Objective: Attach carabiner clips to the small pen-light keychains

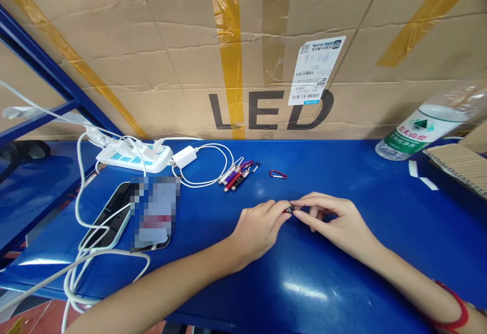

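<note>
Small red-and-black object (pixel 289 210), mostly concealed, held between two hands over the blue tabletop (pixel 361 181). The left hand (pixel 259 228) is closed around one end; the right hand (pixel 337 216) pinches the other between thumb and forefinger. Just beyond lies a red carabiner (pixel 279 176); to its left, a cluster of small cylinders (pixel 236 177) with clips, in silver, purple, red and black. Farther left, a white power strip (pixel 131 159) with plugs in its sockets. At right, a clear labelled bottle (pixel 422 126); its fill level cannot be told. Behind, a taped cardboard box (pixel 171 70) marked LED, contents hidden.
</note>
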Tool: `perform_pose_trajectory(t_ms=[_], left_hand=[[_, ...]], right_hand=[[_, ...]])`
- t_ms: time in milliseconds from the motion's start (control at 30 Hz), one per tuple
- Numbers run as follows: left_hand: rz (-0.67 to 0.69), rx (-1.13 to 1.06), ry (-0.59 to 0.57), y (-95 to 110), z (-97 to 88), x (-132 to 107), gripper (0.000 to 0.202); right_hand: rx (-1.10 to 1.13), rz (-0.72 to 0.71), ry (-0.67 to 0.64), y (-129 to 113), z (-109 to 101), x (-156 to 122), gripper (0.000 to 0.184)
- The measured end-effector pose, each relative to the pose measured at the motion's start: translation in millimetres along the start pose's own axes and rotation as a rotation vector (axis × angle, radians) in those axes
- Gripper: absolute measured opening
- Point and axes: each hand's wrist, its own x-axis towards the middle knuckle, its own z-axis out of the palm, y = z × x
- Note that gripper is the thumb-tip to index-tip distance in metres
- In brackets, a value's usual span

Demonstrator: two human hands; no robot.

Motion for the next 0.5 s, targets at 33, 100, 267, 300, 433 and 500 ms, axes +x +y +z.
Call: perform_pose_trajectory(t_ms=[33, 100, 267, 300, 433, 500], left_hand=[[-0.001, 0.002, -0.004, 0.0, 0.0, 0.0, 0.025], [0.002, 0.004, -0.006, 0.1, 0.1, 0.3, 0.024], [-0.006, 0.011, -0.007, 0.7, -0.2, 0.8, 0.023], [-0.002, 0.008, -0.007, 0.8, -0.3, 0.8, 0.023], [0.018, -0.017, -0.008, 1.2, -0.8, 0.7, 0.021], [0.019, -0.022, -0.006, 1.3, -1.1, 0.9, 0.021]], right_hand=[[0.002, 0.002, -0.002, 0.1, 0.0, -0.2, 0.02], [0.006, -0.003, -0.007, 0.5, 0.0, -0.5, 0.02], [0.01, -0.037, -0.005, 1.9, 0.4, -0.2, 0.018], [0.009, -0.041, -0.003, 2.2, 0.5, -0.2, 0.017], [0.017, -0.031, -0.003, 3.2, 0.4, -0.8, 0.016], [0.039, -0.021, -0.004, 3.1, 0.3, -1.0, 0.016]])
